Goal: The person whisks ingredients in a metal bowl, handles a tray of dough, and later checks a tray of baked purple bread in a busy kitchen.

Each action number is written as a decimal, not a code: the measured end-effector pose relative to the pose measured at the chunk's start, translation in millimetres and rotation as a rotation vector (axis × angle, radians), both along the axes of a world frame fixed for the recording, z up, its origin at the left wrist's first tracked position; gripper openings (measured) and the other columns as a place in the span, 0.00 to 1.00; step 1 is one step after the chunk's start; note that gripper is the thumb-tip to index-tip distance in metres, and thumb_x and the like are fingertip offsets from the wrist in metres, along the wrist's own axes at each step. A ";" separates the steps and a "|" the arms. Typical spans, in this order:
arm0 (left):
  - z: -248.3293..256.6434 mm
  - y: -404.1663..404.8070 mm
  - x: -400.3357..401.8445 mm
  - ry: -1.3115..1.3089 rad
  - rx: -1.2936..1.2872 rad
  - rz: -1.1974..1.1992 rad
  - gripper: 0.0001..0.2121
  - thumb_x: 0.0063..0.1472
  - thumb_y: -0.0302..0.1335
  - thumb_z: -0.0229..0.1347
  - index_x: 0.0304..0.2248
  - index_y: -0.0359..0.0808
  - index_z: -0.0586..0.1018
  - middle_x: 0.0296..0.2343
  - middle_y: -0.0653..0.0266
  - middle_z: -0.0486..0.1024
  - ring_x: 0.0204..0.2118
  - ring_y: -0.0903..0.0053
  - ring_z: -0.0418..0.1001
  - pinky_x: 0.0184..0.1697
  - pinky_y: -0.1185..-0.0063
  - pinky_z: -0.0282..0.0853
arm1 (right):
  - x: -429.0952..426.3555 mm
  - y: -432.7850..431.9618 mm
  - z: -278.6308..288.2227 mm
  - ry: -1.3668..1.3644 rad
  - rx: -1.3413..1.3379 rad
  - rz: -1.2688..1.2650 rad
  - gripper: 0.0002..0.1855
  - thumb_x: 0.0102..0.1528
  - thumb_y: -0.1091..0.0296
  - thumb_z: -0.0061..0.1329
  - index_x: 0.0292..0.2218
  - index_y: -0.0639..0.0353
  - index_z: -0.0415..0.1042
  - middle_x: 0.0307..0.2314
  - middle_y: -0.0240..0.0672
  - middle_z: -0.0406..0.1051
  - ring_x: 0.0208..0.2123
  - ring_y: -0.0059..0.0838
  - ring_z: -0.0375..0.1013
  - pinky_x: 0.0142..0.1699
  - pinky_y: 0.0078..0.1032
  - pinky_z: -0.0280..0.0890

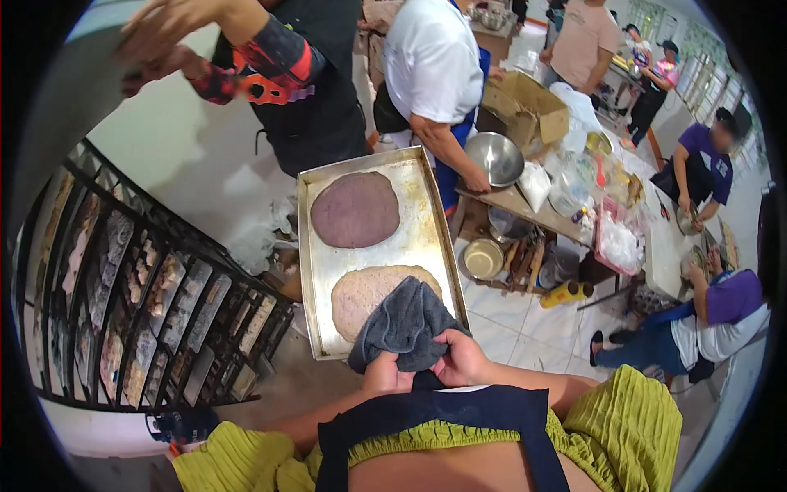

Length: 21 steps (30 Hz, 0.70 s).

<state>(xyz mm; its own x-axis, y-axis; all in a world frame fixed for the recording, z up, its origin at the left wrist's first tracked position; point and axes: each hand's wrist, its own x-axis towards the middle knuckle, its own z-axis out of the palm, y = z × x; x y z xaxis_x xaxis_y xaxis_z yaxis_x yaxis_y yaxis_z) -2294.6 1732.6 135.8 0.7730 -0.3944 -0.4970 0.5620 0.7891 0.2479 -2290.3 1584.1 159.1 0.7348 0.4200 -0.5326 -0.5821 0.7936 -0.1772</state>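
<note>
A rectangular metal baking tray (399, 255) reaches out in front of me. On its far half lies a flat purple dough round (355, 210). A paler, beige dough slab (363, 298) lies on the near half, partly covered by a dark grey cloth (406, 320). My left hand (388, 373) grips the cloth's near edge at the tray's near end. Beside it, my right hand (462, 358) holds the same cloth, thumb on top. The cloth hides the fingers beneath and part of the tray's near rim.
A black rack (154, 258) of loaded trays stands left. Two people stand beyond the tray; one touches a table (522, 206) bearing a steel bowl (494, 158), a cardboard box (529, 107) and a pink basket (605, 246). Several others work farther right. A gas cylinder (184, 425) sits lower left.
</note>
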 end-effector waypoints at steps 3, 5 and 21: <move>-12.6 -2.5 1.9 0.026 0.002 -0.112 0.14 0.59 0.24 0.45 0.45 0.30 0.68 0.44 0.59 0.69 0.47 0.70 0.66 0.52 0.75 0.61 | -12.1 -5.1 -3.2 0.061 -0.003 -0.088 0.20 0.49 0.74 0.33 0.45 0.65 0.61 0.40 0.44 0.68 0.43 0.41 0.67 0.52 0.39 0.59; -24.7 -2.9 4.4 -0.030 0.015 -0.241 0.14 0.58 0.24 0.45 0.45 0.30 0.68 0.44 0.61 0.69 0.47 0.72 0.67 0.52 0.77 0.61 | -19.7 -9.2 -6.2 0.066 -0.010 -0.167 0.20 0.49 0.74 0.33 0.45 0.65 0.61 0.40 0.45 0.68 0.43 0.42 0.67 0.52 0.39 0.59; -38.8 -144.1 13.5 -0.492 0.277 -0.681 0.15 0.58 0.25 0.42 0.45 0.30 0.67 0.44 0.55 0.68 0.48 0.66 0.65 0.55 0.68 0.57 | -71.3 -125.3 4.6 0.059 -0.104 -0.582 0.20 0.48 0.73 0.34 0.45 0.65 0.61 0.40 0.46 0.67 0.43 0.45 0.66 0.52 0.43 0.57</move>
